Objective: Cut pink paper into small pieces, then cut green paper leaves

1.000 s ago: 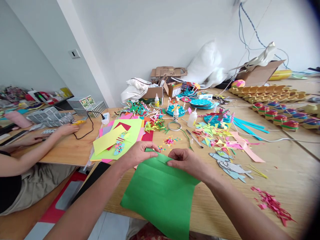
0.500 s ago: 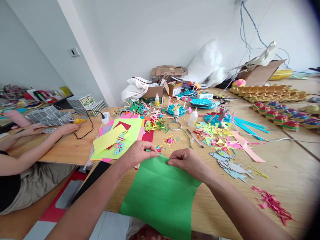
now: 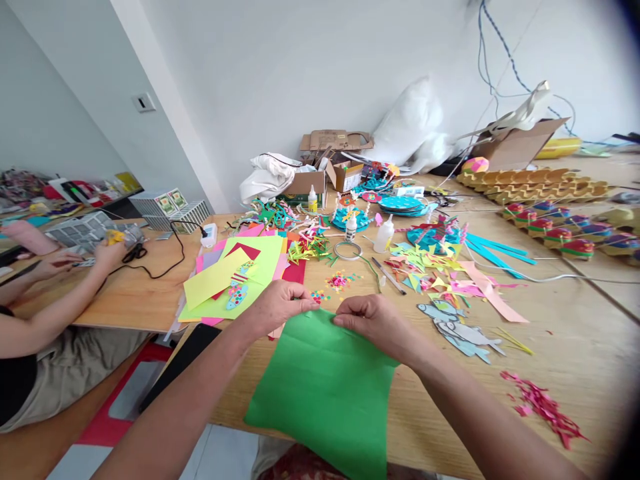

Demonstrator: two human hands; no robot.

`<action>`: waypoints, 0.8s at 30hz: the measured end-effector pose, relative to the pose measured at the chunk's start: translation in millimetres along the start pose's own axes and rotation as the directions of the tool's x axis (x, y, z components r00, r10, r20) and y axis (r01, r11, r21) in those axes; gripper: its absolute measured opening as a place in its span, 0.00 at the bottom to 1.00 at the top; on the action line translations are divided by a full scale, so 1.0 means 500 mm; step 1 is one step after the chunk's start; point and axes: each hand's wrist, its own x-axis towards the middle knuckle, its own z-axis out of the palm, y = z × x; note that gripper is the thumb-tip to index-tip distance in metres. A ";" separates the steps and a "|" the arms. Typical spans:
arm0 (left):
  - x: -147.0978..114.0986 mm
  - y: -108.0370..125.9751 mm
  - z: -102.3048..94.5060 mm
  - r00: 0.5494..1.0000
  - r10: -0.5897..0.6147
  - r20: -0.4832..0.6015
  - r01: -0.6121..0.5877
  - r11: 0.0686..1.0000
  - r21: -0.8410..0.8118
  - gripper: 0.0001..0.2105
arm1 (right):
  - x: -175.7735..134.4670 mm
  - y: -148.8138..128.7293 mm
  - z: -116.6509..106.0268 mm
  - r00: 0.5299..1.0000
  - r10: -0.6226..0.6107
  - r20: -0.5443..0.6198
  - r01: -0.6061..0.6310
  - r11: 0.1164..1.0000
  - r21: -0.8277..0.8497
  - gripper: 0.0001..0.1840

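Observation:
A sheet of green paper (image 3: 325, 387) hangs from both my hands over the table's front edge, its far edge pinched and its near end sagging toward my lap. My left hand (image 3: 280, 307) grips the upper left of that edge between thumb and fingers. Beside it my right hand (image 3: 373, 323) pinches the same edge a short way to the right. Just beyond the hands lie small round paper dots (image 3: 340, 280). Left of them, a decorated paper fish (image 3: 237, 295) rests on a stack of coloured paper (image 3: 267, 267).
Grey-blue paper fish (image 3: 457, 330), pink shreds (image 3: 547, 407) and colourful scraps (image 3: 435, 263) lie to the right. Behind stand glue bottles (image 3: 384, 235) and a tape ring (image 3: 349, 251). A co-worker's arms (image 3: 75, 293) are at the left table, near black scissors (image 3: 134, 253).
The green sheet's lower end has swung slightly right; my grip stays the same. The co-worker's far hand has moved left and up, holding something yellow, and black scissors now show on that table.

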 end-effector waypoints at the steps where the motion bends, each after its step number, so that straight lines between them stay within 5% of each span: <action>1: 0.000 0.001 -0.001 1.000 -0.005 0.007 0.005 1.000 0.003 0.13 | 0.001 0.002 0.000 1.000 0.001 0.006 -0.001 1.000 0.009 0.12; 8: -0.012 -0.002 -0.010 0.995 0.099 -0.009 -0.099 0.995 -0.023 0.12 | 0.004 0.009 -0.010 1.000 0.028 0.009 -0.028 1.000 -0.013 0.14; 24: -0.018 0.012 0.005 0.999 -0.042 -0.010 0.041 0.998 -0.044 0.07 | 0.017 -0.013 0.008 1.000 -0.004 0.000 0.004 0.999 0.047 0.12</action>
